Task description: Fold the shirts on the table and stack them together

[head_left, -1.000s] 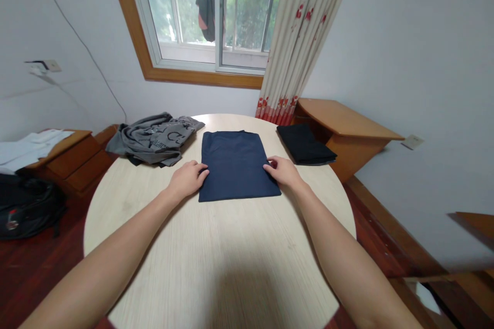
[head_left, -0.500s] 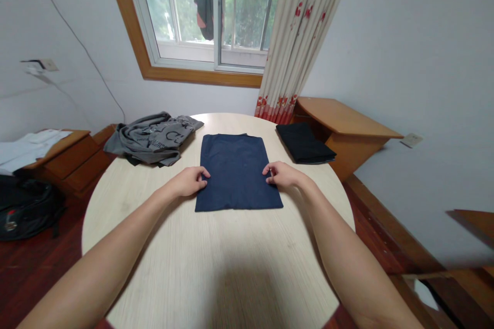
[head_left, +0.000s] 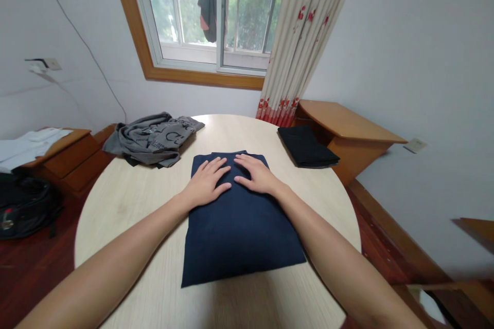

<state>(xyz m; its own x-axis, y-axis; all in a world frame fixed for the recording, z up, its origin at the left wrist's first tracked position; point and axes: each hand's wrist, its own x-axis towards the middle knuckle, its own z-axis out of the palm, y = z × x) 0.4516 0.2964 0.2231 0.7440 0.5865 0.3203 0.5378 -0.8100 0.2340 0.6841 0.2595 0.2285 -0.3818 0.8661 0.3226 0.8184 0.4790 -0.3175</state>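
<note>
A folded navy blue garment (head_left: 239,231) lies flat on the round pale wooden table (head_left: 127,200), close to me. My left hand (head_left: 206,183) rests palm down on its far part, fingers spread. Beside it, my right hand (head_left: 255,173) also lies flat on the cloth with fingers stretched out. The two hands sit side by side, almost touching, near the garment's far edge. Neither hand holds anything.
A crumpled grey shirt (head_left: 154,139) lies at the table's far left. A folded black garment (head_left: 306,146) sits at the far right edge. A wooden side table (head_left: 347,123) stands to the right, a low cabinet (head_left: 57,157) and black bag (head_left: 23,205) to the left.
The navy garment has slid toward me across the table. Both hands left its side edges and now lie flat on top of its far part, fingers spread.
</note>
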